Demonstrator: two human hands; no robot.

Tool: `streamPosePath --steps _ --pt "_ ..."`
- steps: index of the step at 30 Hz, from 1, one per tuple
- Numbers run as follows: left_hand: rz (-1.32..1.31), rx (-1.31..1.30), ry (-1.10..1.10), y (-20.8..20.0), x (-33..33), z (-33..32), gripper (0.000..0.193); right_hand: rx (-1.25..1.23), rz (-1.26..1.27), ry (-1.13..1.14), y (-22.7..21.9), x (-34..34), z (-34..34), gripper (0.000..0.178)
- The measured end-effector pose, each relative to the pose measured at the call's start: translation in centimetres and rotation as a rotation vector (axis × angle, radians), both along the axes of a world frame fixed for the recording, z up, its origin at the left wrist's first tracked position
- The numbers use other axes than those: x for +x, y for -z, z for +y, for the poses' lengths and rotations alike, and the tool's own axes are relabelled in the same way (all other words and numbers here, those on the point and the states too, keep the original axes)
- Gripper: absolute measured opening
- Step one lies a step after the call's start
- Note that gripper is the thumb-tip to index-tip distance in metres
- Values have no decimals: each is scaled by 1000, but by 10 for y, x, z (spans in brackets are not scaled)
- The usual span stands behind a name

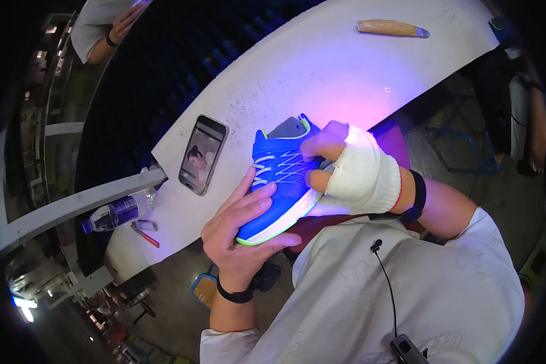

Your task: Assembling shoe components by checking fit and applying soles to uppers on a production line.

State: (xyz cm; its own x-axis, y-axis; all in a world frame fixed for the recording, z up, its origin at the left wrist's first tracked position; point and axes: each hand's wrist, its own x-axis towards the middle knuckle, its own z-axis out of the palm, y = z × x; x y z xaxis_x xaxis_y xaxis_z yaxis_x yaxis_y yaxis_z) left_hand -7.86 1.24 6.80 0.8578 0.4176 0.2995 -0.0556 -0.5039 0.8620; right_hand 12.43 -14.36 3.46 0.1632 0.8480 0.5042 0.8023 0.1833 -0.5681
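Note:
A blue sneaker (279, 176) with a white sole, lime-green trim and pale laces is held over the near edge of the white table (273, 73). Around its toe end wraps my left hand (236, 227), thumb along the sole and fingers on the upper. My right hand (352, 167), in a white knit fingerless glove, has its bent fingers against the side of the shoe near the laces. Whether those fingers pinch something small, I cannot make out. Violet light falls on the table beyond the shoe.
A phone (204, 155) with a lit screen lies left of the shoe. A wooden-handled knife (393, 28) rests at the far right. By the white rail (79, 206) are a water bottle (120, 211) and a small red-handled tool (145, 235). Another person's arm (112, 39) shows at upper left.

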Motion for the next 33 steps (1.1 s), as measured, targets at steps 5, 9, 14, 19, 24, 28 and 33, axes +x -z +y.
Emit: streamPosePath --steps 5,9,14,19,24,28,33 --pt "-6 45 14 2 -5 9 46 -14 -16 61 7 8 10 44" --pt "16 12 20 7 -17 13 45 70 80 -40 37 3 18 53" --pt "608 -400 -273 -13 -7 -1 82 113 15 -2 64 -15 22 28" --pt "666 -76 -300 5 -9 -10 87 206 -37 -19 67 -22 21 22" --pt "670 -190 -28 -15 7 8 95 243 72 51 69 -8 -2 34" --pt "443 -147 -170 -46 -9 3 71 403 703 129 77 -16 -4 54" --pt "129 311 157 -16 69 -56 56 161 550 29 -48 41 -57 53"
